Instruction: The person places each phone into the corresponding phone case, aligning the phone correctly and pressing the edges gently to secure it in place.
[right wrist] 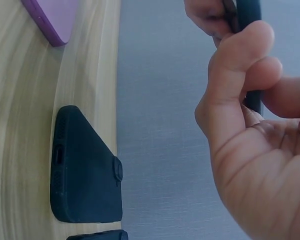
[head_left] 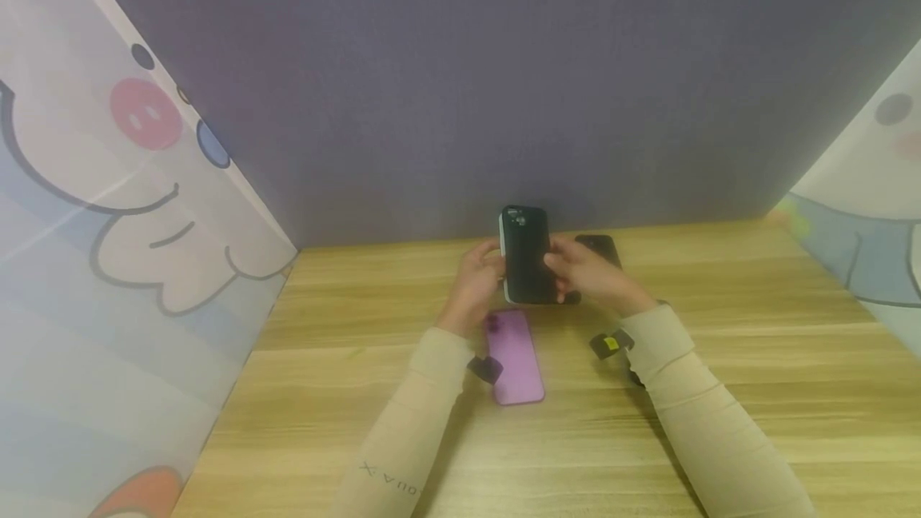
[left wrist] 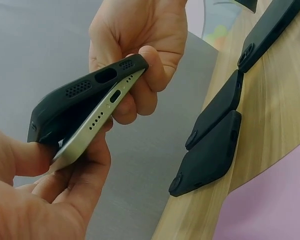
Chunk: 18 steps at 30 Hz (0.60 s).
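Phone (left wrist: 102,114) and black case (left wrist: 92,84) up off the table (head_left: 345,342). Right hand (head_left: 584,270) grips where they meet, left hand (head_left: 473,284) pinches the gaping corner; for leverage, I'd guess. Purple phone (head_left: 520,366) lies flat nearby. From here, can't tell if other cases (left wrist: 210,155) are empty.

A pale yellow-brown table (head_left: 324,390) with streaky wood grain running side to side carries flat things. A purple, rounded-rectangular phone (head_left: 520,358) lies back-up, its camera corner toward the far edge. In the left wrist view, a matte black, phone-shaped slab (left wrist: 207,155) lies alongside a second black slab (left wrist: 217,110); a third black slab (left wrist: 270,32) lies close to that one. Whether they are empty cases cannot be told.
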Tool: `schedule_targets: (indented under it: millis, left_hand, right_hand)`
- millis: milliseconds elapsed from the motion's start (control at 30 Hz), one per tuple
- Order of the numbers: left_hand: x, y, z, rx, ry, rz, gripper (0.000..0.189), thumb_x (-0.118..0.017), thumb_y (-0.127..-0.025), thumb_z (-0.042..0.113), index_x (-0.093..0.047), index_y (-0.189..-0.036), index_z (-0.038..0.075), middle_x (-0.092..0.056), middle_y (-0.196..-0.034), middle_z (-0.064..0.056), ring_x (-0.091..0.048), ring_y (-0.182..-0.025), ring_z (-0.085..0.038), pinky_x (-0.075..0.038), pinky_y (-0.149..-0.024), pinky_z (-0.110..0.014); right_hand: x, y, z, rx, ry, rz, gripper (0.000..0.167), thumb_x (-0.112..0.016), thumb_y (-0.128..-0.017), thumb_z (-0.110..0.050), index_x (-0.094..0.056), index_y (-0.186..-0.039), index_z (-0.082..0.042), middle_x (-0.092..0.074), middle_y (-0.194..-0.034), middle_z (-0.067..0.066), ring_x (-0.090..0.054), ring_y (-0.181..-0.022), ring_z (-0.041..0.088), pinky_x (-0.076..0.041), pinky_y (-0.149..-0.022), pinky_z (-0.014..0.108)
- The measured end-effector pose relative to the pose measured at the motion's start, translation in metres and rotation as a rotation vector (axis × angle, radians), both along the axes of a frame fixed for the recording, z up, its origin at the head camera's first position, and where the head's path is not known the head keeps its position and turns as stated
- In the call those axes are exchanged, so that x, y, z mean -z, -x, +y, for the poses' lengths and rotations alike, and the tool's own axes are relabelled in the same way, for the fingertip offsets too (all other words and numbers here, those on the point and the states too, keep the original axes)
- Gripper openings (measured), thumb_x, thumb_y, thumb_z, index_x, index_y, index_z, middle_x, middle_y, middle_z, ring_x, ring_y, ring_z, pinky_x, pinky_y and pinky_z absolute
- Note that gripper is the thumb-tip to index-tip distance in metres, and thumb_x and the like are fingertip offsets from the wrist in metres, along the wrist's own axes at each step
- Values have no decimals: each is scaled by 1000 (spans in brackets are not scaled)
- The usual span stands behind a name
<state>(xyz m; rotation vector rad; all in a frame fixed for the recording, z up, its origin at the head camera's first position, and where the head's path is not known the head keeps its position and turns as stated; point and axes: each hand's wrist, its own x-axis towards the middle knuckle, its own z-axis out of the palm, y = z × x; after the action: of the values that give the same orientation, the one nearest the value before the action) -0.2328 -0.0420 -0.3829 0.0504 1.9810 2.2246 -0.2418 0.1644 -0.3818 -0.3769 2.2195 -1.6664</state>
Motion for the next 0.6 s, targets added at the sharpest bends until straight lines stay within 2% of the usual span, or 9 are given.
schedule_targets:
  millis: [367, 600]
  left_hand:
    - [2, 0, -1, 11, -15, -17, 43, -54, -96, -5, -60, -137, 7, -72, -120, -24, -69, -83, -15, -62, -78, -33]
    - [1, -3, -2, 12, -7, -9, 43, -54, -97, -4, -59, -138, 8, -72, -120, -23, -70, -87, -15, -62, -81, -34]
  right_hand:
    - [-2, -3, -2, -1, 5, -9, 40, -44, -108, -14, -40, -146, -1, -57, -92, 7, -51, -63, 12, -57, -63, 31]
    - [-1, -4, -3, -4, 17, -14, 40, -43, -108, -13, -41, -146, 0, -57, -90, 7, -51, -63, 13, -57, -62, 31]
